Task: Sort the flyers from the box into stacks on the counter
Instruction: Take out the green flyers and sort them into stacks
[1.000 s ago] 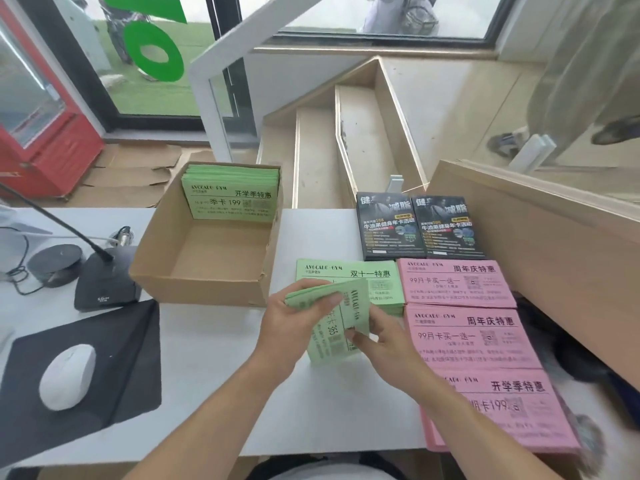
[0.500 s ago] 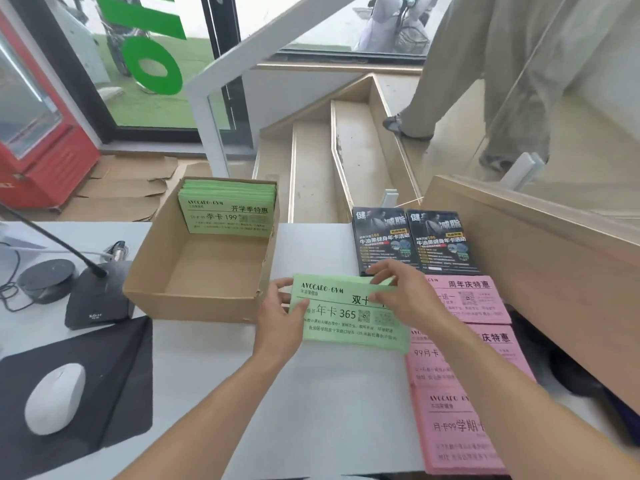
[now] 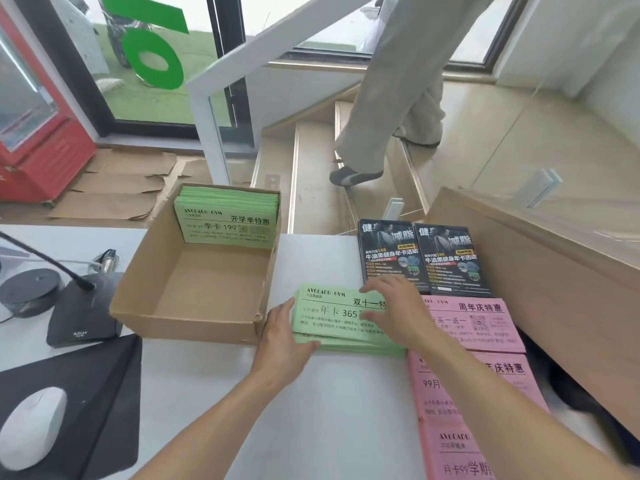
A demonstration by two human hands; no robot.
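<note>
A stack of green flyers (image 3: 332, 315) lies flat on the white counter (image 3: 346, 410), just right of the cardboard box (image 3: 187, 320). My left hand (image 3: 282, 337) rests against the stack's left edge with fingers nearly straight. My right hand (image 3: 398, 313) lies flat on the stack's right part, fingers spread. More green flyers (image 3: 227, 221) lean upright against the box's far wall. Two black flyer stacks (image 3: 420, 258) sit behind the green stack. Pink flyer stacks (image 3: 485, 323) run down the counter's right side.
A desk microphone base (image 3: 85, 313) stands left of the box, with a white mouse (image 3: 29, 427) on a black pad at the near left. A wooden ledge (image 3: 536, 271) borders the right. A person's legs (image 3: 391, 109) are on the stairs beyond the counter.
The green bundle I held in both hands went down onto the green stack, and my hands now lie flat on it. The person beyond the counter has walked left onto the stairs.
</note>
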